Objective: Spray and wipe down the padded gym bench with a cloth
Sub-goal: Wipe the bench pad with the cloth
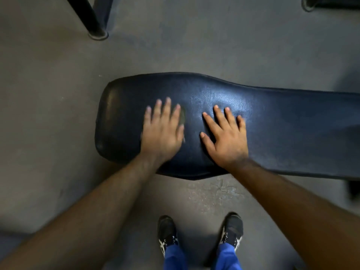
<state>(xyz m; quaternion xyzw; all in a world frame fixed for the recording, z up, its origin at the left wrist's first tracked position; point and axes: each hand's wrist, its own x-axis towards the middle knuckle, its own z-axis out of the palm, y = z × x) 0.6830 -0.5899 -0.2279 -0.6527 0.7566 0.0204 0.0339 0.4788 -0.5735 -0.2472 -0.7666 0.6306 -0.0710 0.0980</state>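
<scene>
The padded gym bench is dark blue-black vinyl and runs from the centre out past the right edge, with its rounded wide end at the left. My left hand lies flat on the wide end with its fingers spread, slightly blurred. A thin grey-olive strip shows along its index-finger side; it may be a cloth under the palm, but I cannot tell. My right hand rests flat on the pad just to the right, fingers apart, with nothing in it. No spray bottle is in view.
Grey concrete floor surrounds the bench. A black metal post with a round foot stands at the upper left. Dark equipment sits at the top right corner. My two shoes stand close to the bench's near side.
</scene>
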